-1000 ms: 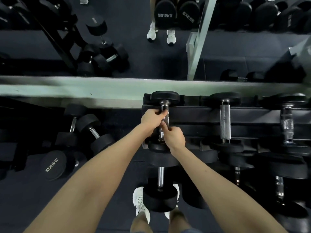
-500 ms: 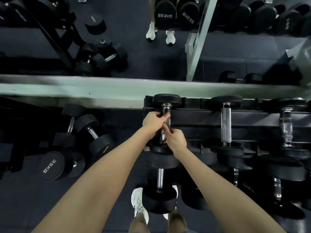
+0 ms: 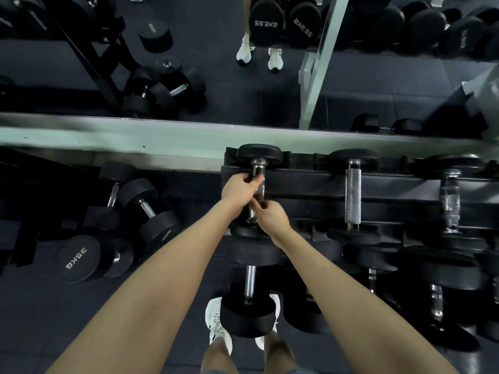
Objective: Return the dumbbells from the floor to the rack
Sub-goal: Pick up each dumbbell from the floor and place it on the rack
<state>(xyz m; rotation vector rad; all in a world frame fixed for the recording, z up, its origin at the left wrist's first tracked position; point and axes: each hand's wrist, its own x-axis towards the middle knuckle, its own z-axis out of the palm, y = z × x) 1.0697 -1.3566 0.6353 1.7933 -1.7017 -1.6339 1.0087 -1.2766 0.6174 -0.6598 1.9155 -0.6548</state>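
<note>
Both arms outstretched, left hand [image 3: 241, 188] and right hand [image 3: 271, 217] grip clamped on dumbbell [image 3: 258, 182] handle

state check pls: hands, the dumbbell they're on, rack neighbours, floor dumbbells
Left hand: closed on the handle, upper part.
Right hand: closed on the handle, lower part.
Held dumbbell: on the top tier of the rack, both hands on its handle.
Middle dumbbell: racked, untouched.
Right dumbbell: racked, untouched.
35KG dumbbell: on the floor, left of the rack.
Two smaller dumbbells: on the floor beside it.
</note>
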